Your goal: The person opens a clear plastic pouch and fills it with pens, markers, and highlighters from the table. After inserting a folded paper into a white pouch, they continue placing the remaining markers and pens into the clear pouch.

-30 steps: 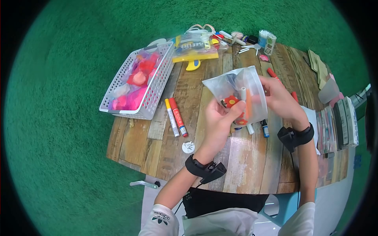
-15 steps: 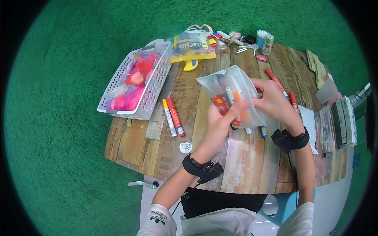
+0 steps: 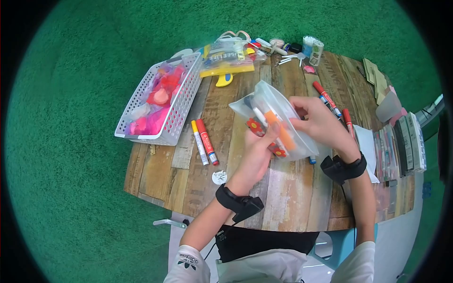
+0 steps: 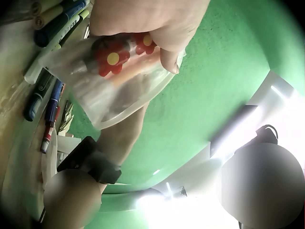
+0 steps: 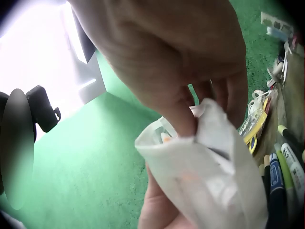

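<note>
A frosted clear pouch [image 3: 276, 111] with red flowers is held above the table, tilted, with orange and white items showing through it. My left hand [image 3: 257, 158] grips its lower left side, the thumb over the flowered face. At the pouch's opening, my right hand [image 3: 318, 120] pinches the rim between thumb and fingers. In the right wrist view the right hand [image 5: 190, 62] has its thumb at the mouth of the pouch [image 5: 205, 176]. The left wrist view shows the left hand [image 4: 147, 19] over the flowered pouch [image 4: 114, 90].
A white basket [image 3: 181, 113] of pink and red items stands at the left. Yellow and red markers [image 3: 206, 141] lie beside it, with more red markers [image 3: 324, 94] at the right. A zip bag [image 3: 226, 59] lies at the back; stacked cases [image 3: 408, 144] stand far right.
The pouch has tilted further over and shifted left and slightly down, both hands moving with it. More of the markers behind it at the right now shows.
</note>
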`<action>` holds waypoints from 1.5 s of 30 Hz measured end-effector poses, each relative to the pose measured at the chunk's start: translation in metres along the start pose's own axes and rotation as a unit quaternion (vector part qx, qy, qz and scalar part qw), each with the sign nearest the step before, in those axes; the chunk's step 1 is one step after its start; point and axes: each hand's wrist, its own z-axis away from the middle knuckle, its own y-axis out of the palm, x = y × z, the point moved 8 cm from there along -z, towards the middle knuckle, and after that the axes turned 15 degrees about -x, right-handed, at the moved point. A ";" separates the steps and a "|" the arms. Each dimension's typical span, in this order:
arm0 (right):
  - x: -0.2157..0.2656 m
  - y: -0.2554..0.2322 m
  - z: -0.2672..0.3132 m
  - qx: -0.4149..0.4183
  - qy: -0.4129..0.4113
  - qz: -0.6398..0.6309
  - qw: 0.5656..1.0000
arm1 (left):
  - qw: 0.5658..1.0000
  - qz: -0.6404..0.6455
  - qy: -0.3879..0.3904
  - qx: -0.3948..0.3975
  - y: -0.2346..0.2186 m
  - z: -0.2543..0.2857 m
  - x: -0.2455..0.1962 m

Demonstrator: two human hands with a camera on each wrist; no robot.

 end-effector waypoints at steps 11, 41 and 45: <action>0.013 0.004 0.004 0.015 -0.031 -0.036 0.999 | 1.000 0.023 -0.017 0.010 0.003 0.005 -0.002; 0.033 -0.003 0.009 -0.108 0.039 0.122 0.986 | 0.949 0.269 -0.007 -0.164 -0.156 0.138 -0.040; 0.011 0.003 -0.023 -0.111 0.030 0.144 0.983 | 0.942 0.287 0.035 -0.169 -0.176 0.122 -0.048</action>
